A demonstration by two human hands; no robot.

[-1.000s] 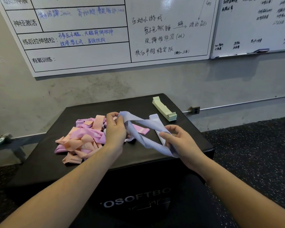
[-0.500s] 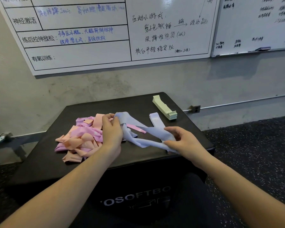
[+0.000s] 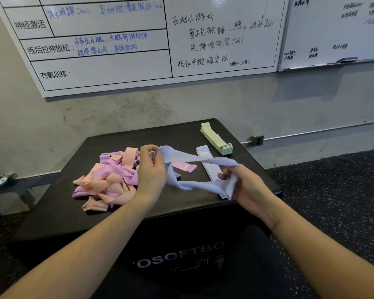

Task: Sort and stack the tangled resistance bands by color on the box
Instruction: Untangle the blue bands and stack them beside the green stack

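Note:
A pale lilac-blue resistance band (image 3: 194,160) is stretched between both hands above the black box (image 3: 181,134). My left hand (image 3: 150,171) pinches its left end beside the tangled pile. My right hand (image 3: 246,186) grips its right end near the box's front right edge. A tangled heap of pink and peach bands (image 3: 108,178) lies on the box's left half. One loose pink band (image 3: 185,167) lies under the stretched band. A flat stack of lilac bands (image 3: 208,162) lies behind my right hand. A neat stack of pale green bands (image 3: 216,139) sits at the back right.
The box stands against a grey wall with whiteboards (image 3: 117,44) above. A wall socket (image 3: 257,140) is to the right. A low dark bench (image 3: 7,186) stands at the left. Speckled black floor (image 3: 333,190) spreads to the right.
The band dropped towards the box, then both hands lifted and spread it again. My right hand shifted its grip on the right end; the left hand stayed by the pile.

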